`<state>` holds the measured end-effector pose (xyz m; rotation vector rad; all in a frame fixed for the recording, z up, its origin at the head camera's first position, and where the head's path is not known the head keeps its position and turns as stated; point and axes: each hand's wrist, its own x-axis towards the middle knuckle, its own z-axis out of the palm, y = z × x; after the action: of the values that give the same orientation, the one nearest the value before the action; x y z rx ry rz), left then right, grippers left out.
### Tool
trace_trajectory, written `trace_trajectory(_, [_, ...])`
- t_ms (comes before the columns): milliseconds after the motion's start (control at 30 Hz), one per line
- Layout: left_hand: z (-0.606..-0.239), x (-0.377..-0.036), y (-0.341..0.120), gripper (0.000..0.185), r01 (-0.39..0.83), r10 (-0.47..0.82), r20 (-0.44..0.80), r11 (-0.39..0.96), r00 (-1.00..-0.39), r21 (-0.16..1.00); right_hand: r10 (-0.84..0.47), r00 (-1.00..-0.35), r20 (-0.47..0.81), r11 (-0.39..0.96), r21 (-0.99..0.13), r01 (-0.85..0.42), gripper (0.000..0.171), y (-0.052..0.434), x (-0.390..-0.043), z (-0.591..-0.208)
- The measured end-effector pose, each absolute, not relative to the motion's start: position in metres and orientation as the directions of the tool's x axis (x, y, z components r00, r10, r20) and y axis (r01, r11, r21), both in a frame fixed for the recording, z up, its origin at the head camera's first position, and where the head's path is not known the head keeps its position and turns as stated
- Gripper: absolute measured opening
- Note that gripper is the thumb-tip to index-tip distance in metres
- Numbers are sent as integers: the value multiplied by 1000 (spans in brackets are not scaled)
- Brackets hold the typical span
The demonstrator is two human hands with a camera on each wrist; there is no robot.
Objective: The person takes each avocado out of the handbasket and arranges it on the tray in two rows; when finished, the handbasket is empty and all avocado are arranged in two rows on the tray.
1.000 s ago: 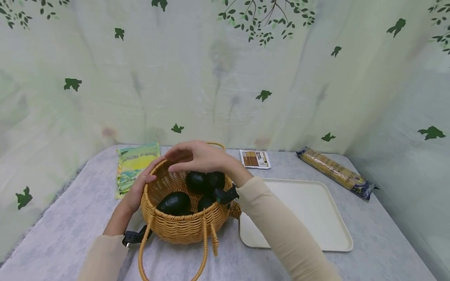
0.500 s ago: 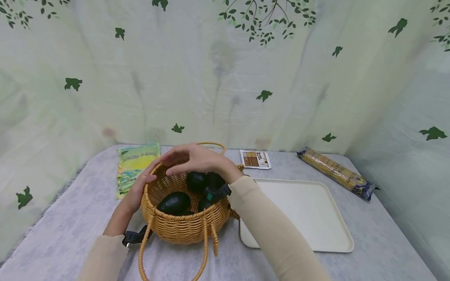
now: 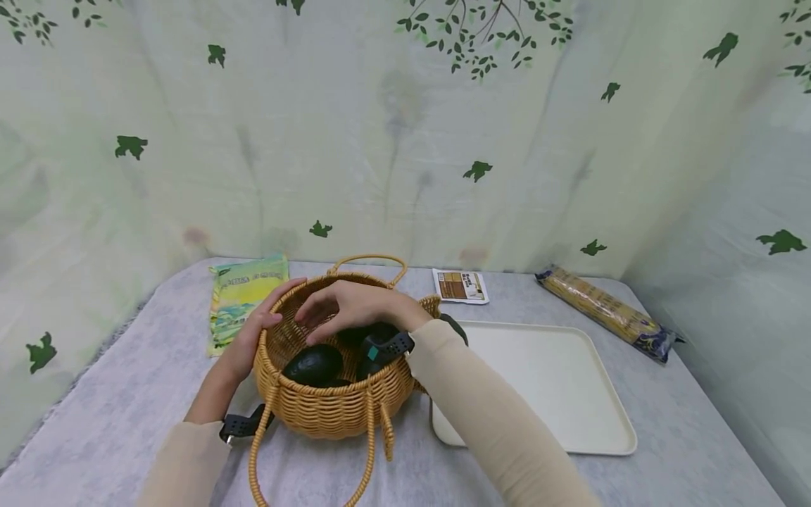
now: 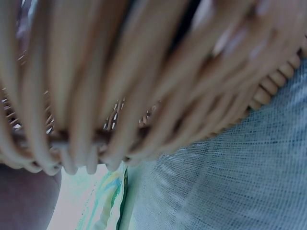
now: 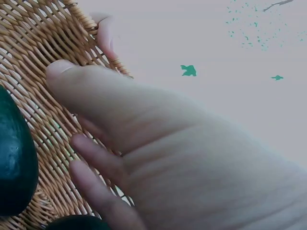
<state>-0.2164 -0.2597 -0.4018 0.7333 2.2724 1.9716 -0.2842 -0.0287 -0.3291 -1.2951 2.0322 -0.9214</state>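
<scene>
A round wicker basket [image 3: 329,405] stands near the table's front, with several dark green avocados [image 3: 313,365] inside. My left hand [image 3: 253,336] grips the basket's left rim, thumb over the edge. My right hand [image 3: 345,310] reaches down into the basket with fingers spread and relaxed, just above the avocados and holding nothing. In the right wrist view the right hand [image 5: 144,158] hovers beside the woven wall [image 5: 33,57], and an avocado [image 5: 14,158] lies at the left edge. The left wrist view is filled by blurred basket weave [image 4: 120,96].
A cream tray [image 3: 545,384] lies right of the basket. At the back of the table lie a green-yellow packet [image 3: 243,299], a small brown-and-white sachet [image 3: 460,286] and a long pasta packet [image 3: 605,310]. A leaf-printed cloth backdrop encloses the grey table.
My right hand has dropped from above the basket's far rim into the basket, toward the avocados. The left hand has kept its hold on the rim.
</scene>
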Motion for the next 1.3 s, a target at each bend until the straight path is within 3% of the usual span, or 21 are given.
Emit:
trace_trajectory(433, [-400,-217,-259,63,319,374,266,86,-888,944,-913,-323,-250,399,-720,-568,54,-29,-283,-333])
trace_trajectory(867, [-401,-217,-260,62,310,378,258,85,-889,947,-905,-285,-316,425,-661,-619,57,-30,-285,-336])
trace_trajectory(1300, [-401,-217,-260,62,311,381,251,103,-890,945,-888,-220,-403,450,-670,-590,68,-30,-283,-336])
